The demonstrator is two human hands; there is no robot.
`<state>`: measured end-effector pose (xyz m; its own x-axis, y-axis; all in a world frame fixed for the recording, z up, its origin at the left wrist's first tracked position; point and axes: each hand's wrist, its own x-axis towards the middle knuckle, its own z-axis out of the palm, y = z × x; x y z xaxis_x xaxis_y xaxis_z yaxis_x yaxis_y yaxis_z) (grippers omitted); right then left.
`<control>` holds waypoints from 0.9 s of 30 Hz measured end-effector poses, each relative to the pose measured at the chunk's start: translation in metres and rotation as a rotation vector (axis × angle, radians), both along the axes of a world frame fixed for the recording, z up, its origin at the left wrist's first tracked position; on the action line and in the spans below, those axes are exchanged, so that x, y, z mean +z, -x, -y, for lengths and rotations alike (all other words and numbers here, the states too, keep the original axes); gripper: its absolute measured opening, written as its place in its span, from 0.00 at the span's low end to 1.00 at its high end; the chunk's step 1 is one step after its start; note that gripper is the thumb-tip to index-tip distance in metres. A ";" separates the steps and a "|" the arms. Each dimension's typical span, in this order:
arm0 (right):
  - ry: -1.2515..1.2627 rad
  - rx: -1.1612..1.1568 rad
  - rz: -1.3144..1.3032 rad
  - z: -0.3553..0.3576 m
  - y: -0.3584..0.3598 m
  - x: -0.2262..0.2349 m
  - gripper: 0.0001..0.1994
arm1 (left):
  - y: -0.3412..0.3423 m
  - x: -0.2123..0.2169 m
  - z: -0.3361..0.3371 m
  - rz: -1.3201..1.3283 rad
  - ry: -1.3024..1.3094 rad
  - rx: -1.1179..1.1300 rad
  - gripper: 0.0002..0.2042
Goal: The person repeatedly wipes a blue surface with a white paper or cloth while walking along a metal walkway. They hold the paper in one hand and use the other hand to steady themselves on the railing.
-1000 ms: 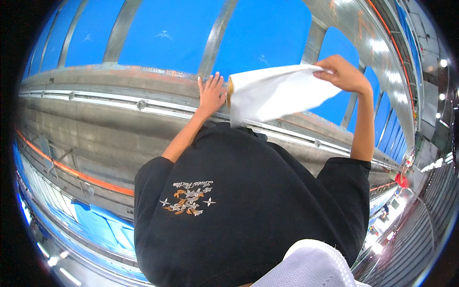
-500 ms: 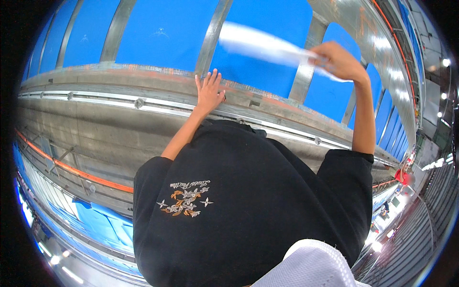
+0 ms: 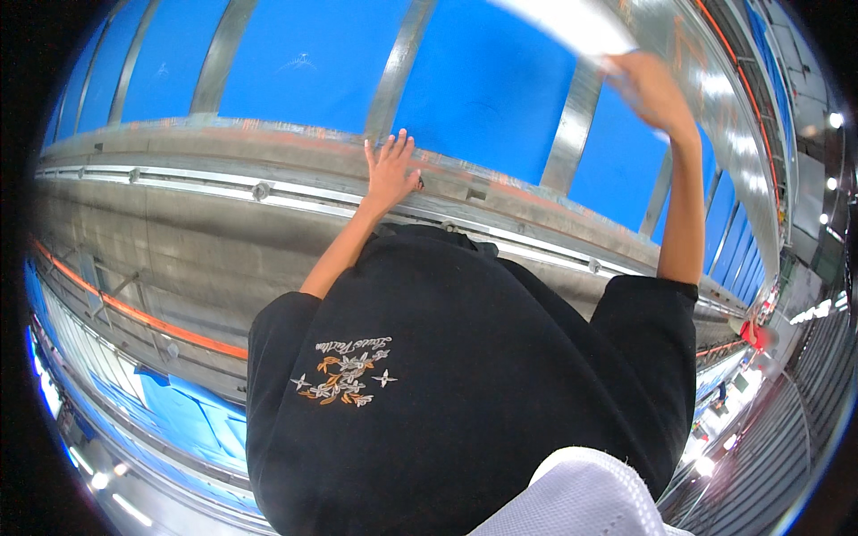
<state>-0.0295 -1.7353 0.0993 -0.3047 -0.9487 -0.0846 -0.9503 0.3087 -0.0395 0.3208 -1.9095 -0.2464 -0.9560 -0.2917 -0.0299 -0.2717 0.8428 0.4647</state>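
My left hand lies with its fingers spread on the near edge of a long table, close to a bare metal strip. Farther out and to the right, my right hand is closed around one end of a white flat thing. Motion smears it, so I cannot tell whether it is cloth, paper or a stiff sheet. It is above the table, and the top of the picture cuts it off. Below it lies a smooth blue panel, one of several set between metal strips.
A metal rail with round knobs runs along the table's near side. Behind me is another long table with an orange edge and blue sheets. At the far right stands a person in red.
My right hand has moved up and slightly to the right, carrying the white flat thing away from me, toward the table's far side. My left hand has stayed in place.
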 end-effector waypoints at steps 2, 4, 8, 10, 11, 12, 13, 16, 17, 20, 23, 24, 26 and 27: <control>-0.364 -0.092 0.365 0.015 -0.025 0.003 0.18 | -0.005 -0.001 -0.001 0.007 -0.006 0.032 0.36; -0.494 -0.144 0.500 0.020 -0.028 0.008 0.20 | -0.006 0.001 -0.001 0.133 0.031 0.007 0.36; -0.169 -0.504 0.173 -0.008 0.022 0.023 0.29 | 0.003 0.009 0.001 0.095 0.012 -0.022 0.36; 0.151 -0.329 -0.211 -0.017 0.053 0.024 0.23 | 0.002 0.000 0.001 0.044 0.009 -0.030 0.36; 0.215 -0.420 -0.207 -0.009 0.056 0.027 0.24 | -0.001 0.000 0.003 0.041 0.014 -0.027 0.36; 0.278 -0.511 -0.203 -0.001 0.056 0.030 0.25 | -0.003 -0.001 0.005 0.036 0.019 -0.024 0.36; 0.361 -0.449 -0.283 0.001 0.044 0.024 0.20 | -0.001 -0.002 0.004 0.027 0.016 -0.026 0.35; 0.036 -0.333 -0.005 0.004 0.003 0.011 0.16 | -0.002 0.003 0.000 0.023 0.022 -0.003 0.34; 0.010 -0.101 0.102 -0.005 -0.005 -0.003 0.16 | 0.000 0.004 0.000 0.017 0.021 -0.003 0.34; -0.674 -0.127 0.622 0.034 -0.053 0.015 0.16 | -0.005 -0.003 -0.001 0.016 0.109 0.015 0.33; -0.354 -0.137 0.403 0.000 -0.019 0.003 0.20 | -0.005 -0.002 0.001 0.028 0.060 0.024 0.32; -0.207 -0.204 0.194 -0.012 0.003 -0.001 0.21 | -0.005 0.001 0.002 0.042 0.022 0.024 0.32; 0.021 -0.296 -0.102 -0.024 0.053 0.020 0.22 | 0.001 0.000 0.002 0.048 0.025 -0.021 0.34; 0.113 -0.294 -0.158 -0.023 0.073 0.025 0.22 | 0.001 0.000 0.003 0.048 0.047 -0.026 0.34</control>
<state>-0.1028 -1.7125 0.1248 -0.5675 -0.8188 0.0864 -0.8183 0.5726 0.0514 0.3201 -1.9123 -0.2469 -0.9611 -0.2691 -0.0624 -0.2704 0.8702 0.4119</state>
